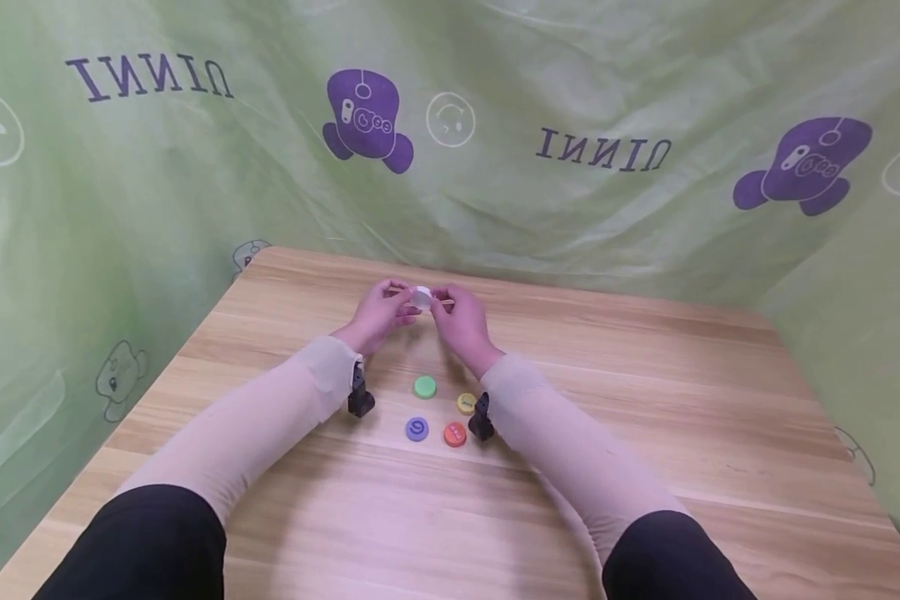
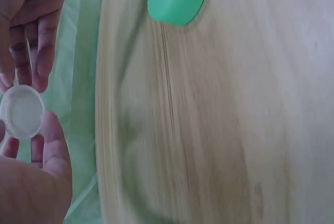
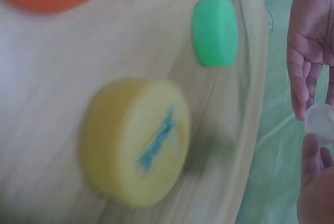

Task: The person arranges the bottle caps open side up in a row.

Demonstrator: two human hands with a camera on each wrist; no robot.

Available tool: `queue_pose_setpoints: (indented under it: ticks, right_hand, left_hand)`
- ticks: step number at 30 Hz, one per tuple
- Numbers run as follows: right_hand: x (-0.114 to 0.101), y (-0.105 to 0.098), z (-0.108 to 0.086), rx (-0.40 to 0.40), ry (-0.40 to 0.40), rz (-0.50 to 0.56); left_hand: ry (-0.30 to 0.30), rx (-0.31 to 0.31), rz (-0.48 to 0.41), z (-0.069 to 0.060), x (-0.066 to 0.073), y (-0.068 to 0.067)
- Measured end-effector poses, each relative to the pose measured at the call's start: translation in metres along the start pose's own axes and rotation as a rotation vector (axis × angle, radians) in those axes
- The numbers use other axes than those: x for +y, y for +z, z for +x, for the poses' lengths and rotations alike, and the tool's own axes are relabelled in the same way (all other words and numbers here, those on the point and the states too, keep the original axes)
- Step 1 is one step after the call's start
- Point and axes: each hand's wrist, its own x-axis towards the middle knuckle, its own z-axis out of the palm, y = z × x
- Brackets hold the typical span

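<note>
Over the far part of the table, both hands pinch a small white, translucent round cap [image 1: 421, 297] between them. My left hand [image 1: 381, 315] has its thumb and fingers at the cap's left edge, and my right hand [image 1: 461, 325] holds the opposite edge. In the left wrist view the cap [image 2: 22, 112] shows a raised rim, with the left hand [image 2: 36, 182] below it and the right hand [image 2: 34, 20] above. The right wrist view catches the cap [image 3: 320, 121] partly cut off by the frame edge.
Nearer me on the wooden table [image 1: 645, 400] lie a green cap [image 1: 424, 387], a yellow cap [image 1: 467, 403], a blue cap [image 1: 417, 429] and a red cap [image 1: 454, 434]. A green printed cloth [image 1: 495, 217] hangs behind the table and at both sides.
</note>
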Motion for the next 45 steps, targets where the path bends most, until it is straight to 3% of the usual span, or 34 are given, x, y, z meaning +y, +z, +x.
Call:
queue_pose_setpoints:
  ticks: [6,16,23,31,45]
  right_hand:
    - [-0.005,0.005,0.004,-0.036,0.120,0.059]
    - [0.003,0.006,0.016,-0.105,0.373,0.465]
    - [0.008,0.011,0.021,-0.202,0.556,0.670]
    - [0.009,0.015,0.025,-0.247,0.590,0.659]
    - [0.012,0.019,0.028,-0.270,0.590,0.615]
  left_hand:
    - [-0.013,0.021,0.078,-0.001,0.003,-0.004]
    - [-0.180,-0.054,0.148,0.004,0.010,-0.011]
    - [-0.246,-0.089,0.220,0.011,0.003,-0.020]
    - [-0.277,-0.124,0.244,0.012,0.001,-0.024]
    - [-0.300,-0.101,0.264,0.016,-0.001,-0.030]
